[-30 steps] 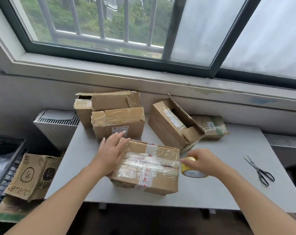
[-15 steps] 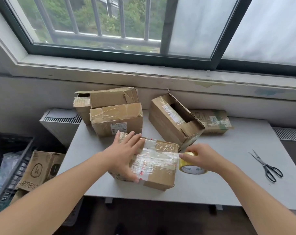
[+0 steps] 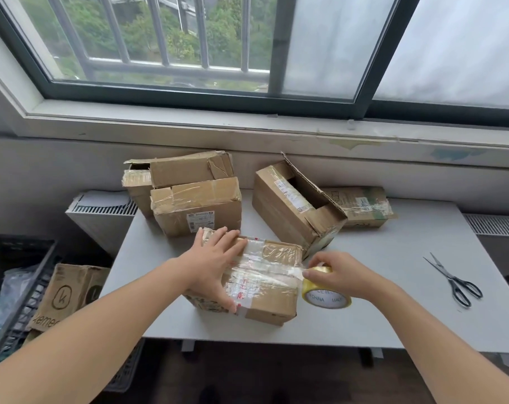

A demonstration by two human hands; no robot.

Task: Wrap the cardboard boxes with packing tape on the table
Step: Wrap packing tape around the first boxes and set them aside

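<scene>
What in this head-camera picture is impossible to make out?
Head view:
- Inside the tilted open cardboard box: dark, shaded by its raised flap.
- Print on the white label of the taped brown box behind: too small.
- Top left of the nearest taped cardboard box: covered by the left hand.
- Far side of the yellow tape roll: covered by the right hand.
- Printed word on the brown floor carton: cut off by the left forearm.

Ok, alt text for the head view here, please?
A person's left hand presses flat on a cardboard box on a grey table while the right hand grips a tape roll beside it, tape stretched onto the box. Four other boxes and scissors lie nearby.
</scene>
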